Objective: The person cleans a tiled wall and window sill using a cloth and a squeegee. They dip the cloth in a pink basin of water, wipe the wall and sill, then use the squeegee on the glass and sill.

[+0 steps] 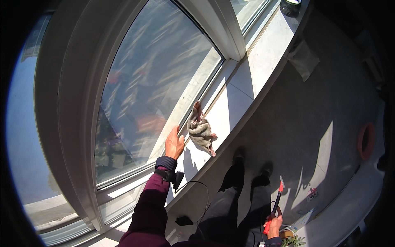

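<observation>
My left hand (pixel 175 143) is at the window's lower edge, beside the white sill (pixel 240 105). Its thumb and a finger are apart, and nothing shows in it. Just right of it, a crumpled grey cloth (pixel 200 133) with brownish edges lies on the sill, apart from the fingers. Whitish streaks cover the window pane (pixel 152 78). Low on the right, my right hand (pixel 273 225) grips the red handle of a scraper (pixel 278 201). The scraper has a black shaft and a red head with a thin pale blade, and points upward, away from the glass.
White window frames (pixel 78 103) border the pane. A dark container (pixel 290 8) stands at the sill's far end. Near my left wrist a black cable (pixel 207 191) hangs down. A reddish ring-shaped object (pixel 365 140) is far right; a plant (pixel 293 240) sits low right.
</observation>
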Available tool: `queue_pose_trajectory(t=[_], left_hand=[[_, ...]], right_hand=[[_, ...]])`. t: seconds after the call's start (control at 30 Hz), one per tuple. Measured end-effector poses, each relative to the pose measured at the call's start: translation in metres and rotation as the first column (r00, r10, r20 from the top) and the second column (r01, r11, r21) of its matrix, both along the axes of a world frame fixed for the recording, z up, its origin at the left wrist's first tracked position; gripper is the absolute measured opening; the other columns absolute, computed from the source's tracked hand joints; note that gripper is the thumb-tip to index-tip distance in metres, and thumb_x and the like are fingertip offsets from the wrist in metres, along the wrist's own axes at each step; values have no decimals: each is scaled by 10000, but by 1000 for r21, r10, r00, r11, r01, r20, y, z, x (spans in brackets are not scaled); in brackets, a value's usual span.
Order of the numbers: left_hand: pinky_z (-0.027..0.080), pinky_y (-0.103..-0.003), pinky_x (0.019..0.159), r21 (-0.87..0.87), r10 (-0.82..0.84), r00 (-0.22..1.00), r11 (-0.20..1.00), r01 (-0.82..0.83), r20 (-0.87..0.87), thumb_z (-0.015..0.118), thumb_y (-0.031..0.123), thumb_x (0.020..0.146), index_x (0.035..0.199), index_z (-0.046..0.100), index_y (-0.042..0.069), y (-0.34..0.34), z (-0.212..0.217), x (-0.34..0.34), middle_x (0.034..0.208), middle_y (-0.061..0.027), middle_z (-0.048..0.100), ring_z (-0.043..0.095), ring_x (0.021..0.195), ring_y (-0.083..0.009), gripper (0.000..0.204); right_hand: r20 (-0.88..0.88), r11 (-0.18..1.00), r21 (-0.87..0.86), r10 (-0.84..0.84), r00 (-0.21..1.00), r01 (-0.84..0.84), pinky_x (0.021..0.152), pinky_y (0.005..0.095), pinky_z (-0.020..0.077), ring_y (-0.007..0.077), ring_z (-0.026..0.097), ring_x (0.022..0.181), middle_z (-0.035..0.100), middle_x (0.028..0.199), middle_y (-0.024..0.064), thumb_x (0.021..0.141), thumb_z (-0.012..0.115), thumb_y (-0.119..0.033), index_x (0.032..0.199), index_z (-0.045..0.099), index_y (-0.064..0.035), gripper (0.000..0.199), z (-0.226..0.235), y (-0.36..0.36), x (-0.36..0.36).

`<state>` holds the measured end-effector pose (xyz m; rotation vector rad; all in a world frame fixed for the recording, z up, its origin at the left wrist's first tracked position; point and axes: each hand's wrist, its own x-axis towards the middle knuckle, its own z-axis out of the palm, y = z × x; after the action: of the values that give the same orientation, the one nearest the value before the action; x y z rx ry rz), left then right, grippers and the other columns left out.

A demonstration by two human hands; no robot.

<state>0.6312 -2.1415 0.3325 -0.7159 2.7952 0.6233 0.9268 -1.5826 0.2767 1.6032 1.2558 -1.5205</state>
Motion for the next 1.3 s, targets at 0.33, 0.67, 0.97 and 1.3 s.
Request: queue_pose_trajectory(t=[0.33, 0.67, 0.97, 1.3], left_hand=[[274, -597, 1262, -237, -339, 937, 907, 349, 82, 708, 366, 1020, 1672, 332, 15, 76, -83, 9, 1755, -254, 275, 282, 1616, -457, 831], [369, -512, 1244, -343, -718, 661, 690, 637, -217, 624, 280, 1071, 1625, 474, 78, 66, -97, -146, 1677, -212, 447, 447, 1522, -416, 608], [489, -448, 1181, -362, -689, 722, 689, 628, -59, 604, 64, 986, 1565, 550, 62, -7, -80, -9, 1537, -184, 609, 602, 1385, -375, 581], [418, -501, 1236, -154, -479, 875, 861, 485, 76, 632, 84, 982, 1613, 451, -1, -58, -63, 180, 1542, -273, 564, 529, 1453, -444, 663]], right_hand=[[34, 998, 57, -16, 999, 14, 345, 359, 455, 196, 540, 436, 615, 715, 74, 1079, 578, -100, 1660, 431, -244, 616, 2, -50, 5], [-88, 1000, 28, 12, 996, -10, 378, 317, 462, 165, 559, 476, 596, 733, 68, 1031, 587, -102, 1700, 354, -176, 712, 24, -124, -17], [-458, 997, -79, -34, 888, -2, 423, 255, 479, 96, 551, 485, 629, 776, 58, 1046, 609, -89, 1696, 296, -35, 723, 87, -174, -94], [-534, 535, -782, -313, 785, -319, 608, 262, 514, 108, 572, 634, 664, 986, 107, 1142, 586, -223, 1747, 178, -133, 735, 123, -331, -140]])
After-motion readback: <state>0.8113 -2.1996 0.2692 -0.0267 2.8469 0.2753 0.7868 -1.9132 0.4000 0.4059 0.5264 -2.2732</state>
